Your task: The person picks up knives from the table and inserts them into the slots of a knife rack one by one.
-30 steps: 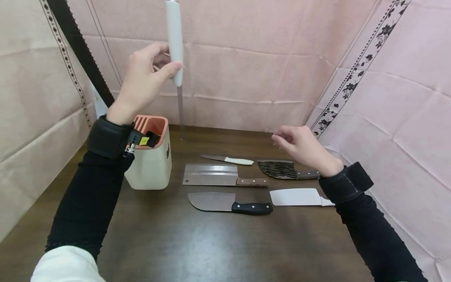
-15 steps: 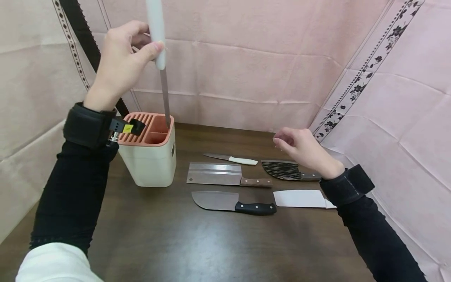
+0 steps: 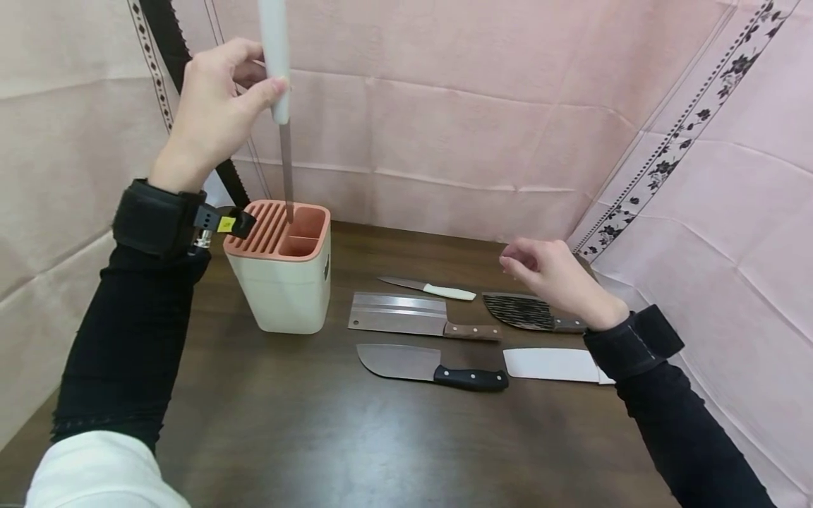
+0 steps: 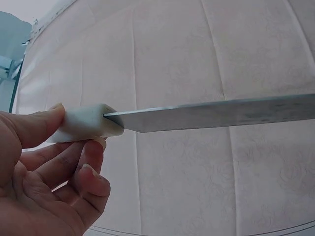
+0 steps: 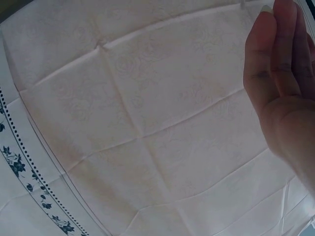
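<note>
Left hand (image 3: 219, 99) is pinching a long knife (image 3: 281, 116) by its white handle, close to where the blade begins. Thumb is pressing one side, fingertips the other. In the left wrist view the handle is lying between thumb and index finger; the lower fingers are curling beneath it, and the blade is running out bare past the fingertips.

Head view: knife is hanging nearly upright, handle on top, tip at the mouth of the knife holder (image 3: 288, 296), by the divider between the narrow slots and the wider compartments. Cannot tell whether the tip is sitting inside or just above.

Right hand (image 3: 559, 275) is hovering over the table (image 3: 317, 444), fingers loosely bent and close together, thumb near them, well apart from the long knife. Below and around it, a dark-bladed knife (image 3: 517, 312) and a white knife (image 3: 552, 364) are lying flat. Further left, a small knife (image 3: 449, 291), a wood-handled cleaver (image 3: 400, 314) and a black-handled knife (image 3: 470, 379) are lying in rows.
</note>
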Motion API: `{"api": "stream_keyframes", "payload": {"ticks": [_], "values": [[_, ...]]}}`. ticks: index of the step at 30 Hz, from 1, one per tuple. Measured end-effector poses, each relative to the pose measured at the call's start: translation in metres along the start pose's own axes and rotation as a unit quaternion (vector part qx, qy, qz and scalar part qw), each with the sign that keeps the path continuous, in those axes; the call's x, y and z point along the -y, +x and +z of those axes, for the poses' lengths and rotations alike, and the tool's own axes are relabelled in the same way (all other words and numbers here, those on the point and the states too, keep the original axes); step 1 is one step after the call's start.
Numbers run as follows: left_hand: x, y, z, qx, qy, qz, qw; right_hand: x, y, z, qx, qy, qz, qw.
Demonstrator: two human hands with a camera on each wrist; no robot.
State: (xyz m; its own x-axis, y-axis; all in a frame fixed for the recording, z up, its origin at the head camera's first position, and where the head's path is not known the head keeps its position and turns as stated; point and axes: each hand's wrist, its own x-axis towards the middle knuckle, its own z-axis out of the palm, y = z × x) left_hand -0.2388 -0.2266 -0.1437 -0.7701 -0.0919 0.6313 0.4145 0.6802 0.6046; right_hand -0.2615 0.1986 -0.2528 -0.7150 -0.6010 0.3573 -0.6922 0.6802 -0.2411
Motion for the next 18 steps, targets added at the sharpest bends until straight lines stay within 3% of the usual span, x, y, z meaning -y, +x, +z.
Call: {"api": "stream_keyframes", "payload": {"ticks": [7, 18], "values": [[0.002, 0.003, -0.006, -0.009, 0.013, 0.010, 0.9998, 0.001, 0.000, 0.002, 0.005, -0.001, -0.001, 1.0000], [0.020, -0.003, -0.003, 0.021, 0.023, -0.001, 0.9995, 0.003, -0.001, 0.005, 0.021, 0.000, 0.013, 0.9997]]}}
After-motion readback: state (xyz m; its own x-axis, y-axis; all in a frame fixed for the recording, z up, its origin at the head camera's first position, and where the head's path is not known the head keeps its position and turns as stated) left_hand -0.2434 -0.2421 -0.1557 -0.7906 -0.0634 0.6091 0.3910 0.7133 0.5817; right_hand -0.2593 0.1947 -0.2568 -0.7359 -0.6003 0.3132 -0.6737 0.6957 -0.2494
